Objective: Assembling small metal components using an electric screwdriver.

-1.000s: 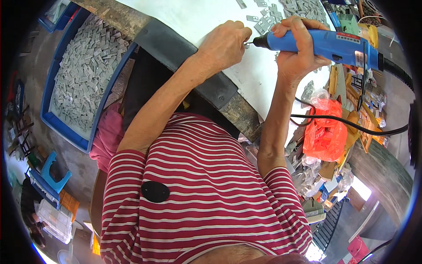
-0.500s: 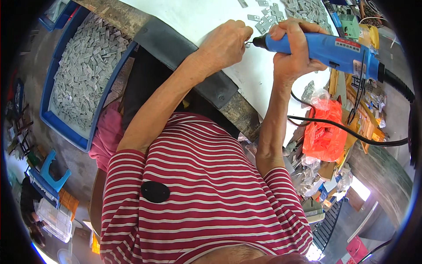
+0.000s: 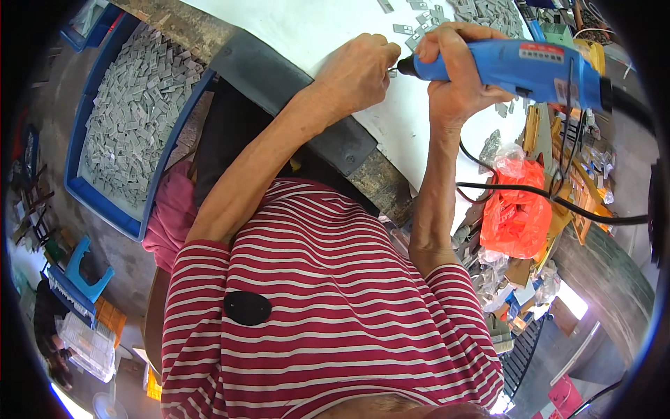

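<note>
My right hand point(image 3: 457, 73) is wrapped round a blue corded electric screwdriver point(image 3: 516, 64), its black nose pointing left. The thin bit at the nose reaches the fingertips of my left hand point(image 3: 357, 70). Those fingers are closed in a pinch above the white table top point(image 3: 408, 129); whatever they hold is hidden behind them. Just beyond the tool lie several small flat grey metal pieces point(image 3: 422, 31), some loose. A larger heap of the same pieces point(image 3: 488, 15) spreads out at the far right.
At the left stands a blue tub point(image 3: 77, 183) filled with small grey pieces point(image 3: 139, 115). A dark pad point(image 3: 262, 66) covers part of the table's near edge. The black cord point(image 3: 593, 216) runs past a red plastic bag point(image 3: 518, 209) on the right.
The screwdriver's rear end has swung up a little and my right hand has shifted slightly left and up. My left hand stays nearly in place.
</note>
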{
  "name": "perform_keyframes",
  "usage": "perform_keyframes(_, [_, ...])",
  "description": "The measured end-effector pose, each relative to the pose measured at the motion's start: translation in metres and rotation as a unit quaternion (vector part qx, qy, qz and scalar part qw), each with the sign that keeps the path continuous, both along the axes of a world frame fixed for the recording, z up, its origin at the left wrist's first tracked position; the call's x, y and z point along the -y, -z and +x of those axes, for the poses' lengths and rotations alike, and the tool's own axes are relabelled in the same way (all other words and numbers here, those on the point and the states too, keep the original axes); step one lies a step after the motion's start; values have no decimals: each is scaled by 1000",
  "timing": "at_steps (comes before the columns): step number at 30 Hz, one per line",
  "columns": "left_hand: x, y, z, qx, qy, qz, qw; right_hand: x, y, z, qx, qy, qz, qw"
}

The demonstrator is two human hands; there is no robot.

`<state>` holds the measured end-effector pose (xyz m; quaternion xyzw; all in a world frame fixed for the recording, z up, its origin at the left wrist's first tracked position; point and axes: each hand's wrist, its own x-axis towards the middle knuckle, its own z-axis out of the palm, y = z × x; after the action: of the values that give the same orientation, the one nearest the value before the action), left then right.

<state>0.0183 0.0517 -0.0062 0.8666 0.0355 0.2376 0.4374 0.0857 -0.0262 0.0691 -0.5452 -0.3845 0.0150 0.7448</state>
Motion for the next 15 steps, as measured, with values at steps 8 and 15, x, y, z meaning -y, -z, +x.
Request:
perform_keyframes(8, [-2,-4,-2,-28,13,-7,1000,1,-7,-3,20,4,-6,1000])
perform_keyframes(15, [3,-2,-2,-4,-2,24,1000,14,-8,-5,2,-68,35,997])
